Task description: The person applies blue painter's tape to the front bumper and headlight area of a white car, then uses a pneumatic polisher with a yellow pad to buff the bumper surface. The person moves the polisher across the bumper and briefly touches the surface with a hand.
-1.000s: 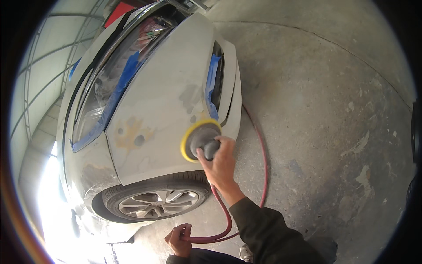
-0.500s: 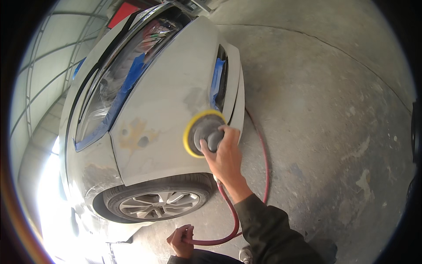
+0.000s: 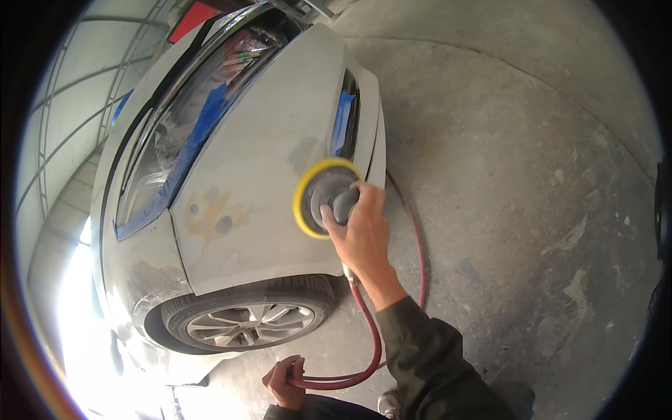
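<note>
My right hand is closed around a grey round sander with a yellow-edged disc. The sander is at the pale car panel, near its right-hand edge; whether the disc touches is hidden. A dark red hose runs from the tool down in a loop. Low in the view, my left hand is closed on that hose. Dull grey and tan patches mark the panel to the left of the sander.
Blue masking tape edges the plastic-covered glass, and more tape covers a slot in the panel. Below sits a wheel with a silver rim. The hose also trails along the concrete floor on the right.
The sander and my right hand have shifted slightly up relative to the panel. My left hand still grips the hose. The whole view has moved a little.
</note>
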